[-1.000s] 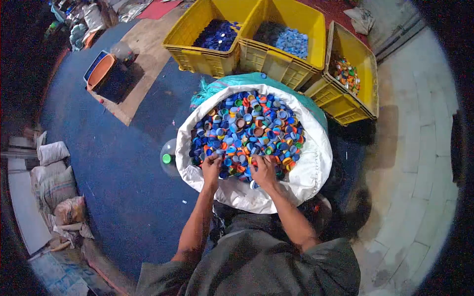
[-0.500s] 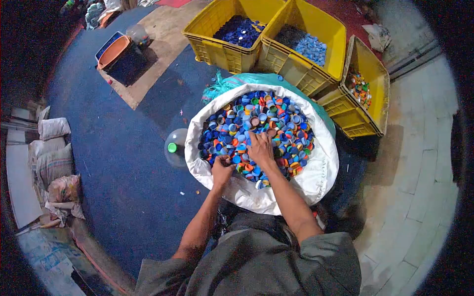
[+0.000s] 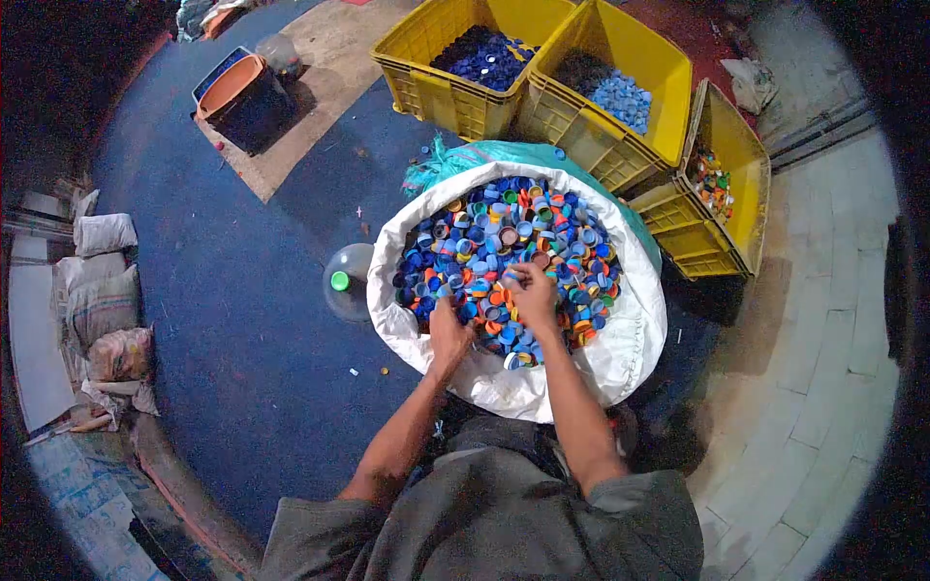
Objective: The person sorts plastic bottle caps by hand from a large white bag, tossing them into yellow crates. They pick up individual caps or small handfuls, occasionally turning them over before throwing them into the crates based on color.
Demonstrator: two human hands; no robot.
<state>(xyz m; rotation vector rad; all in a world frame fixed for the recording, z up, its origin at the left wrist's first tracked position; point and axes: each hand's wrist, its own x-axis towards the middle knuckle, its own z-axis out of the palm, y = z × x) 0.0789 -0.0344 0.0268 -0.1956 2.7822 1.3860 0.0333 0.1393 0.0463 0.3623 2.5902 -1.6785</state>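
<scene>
Multicoloured round plastic bottle caps [image 3: 484, 232] filled the open mouth of a white woven sack [image 3: 384, 281] at the centre of the frame. Within the last half second, the left hand [image 3: 449, 336] had stretched its fingers higher over the heap, while the right hand [image 3: 536, 295] had drawn its fingers in slightly toward the right of the frame; handling among the lower-middle caps seemed to be continuing. The left grip was only slightly parted, with a light blue cap at its fingertips, though whether it was held could not be told. The right grip was curled nearly into a pinch over the caps, but blur left its contents uncertain. Caps below the top layer were hidden, and the forearms covered parts of the sack's near rim. In the upper right, walls of three yellow rectangular plastic crates [image 3: 446, 102] concealed some contents; bundles at the upper left were cut off.
</scene>
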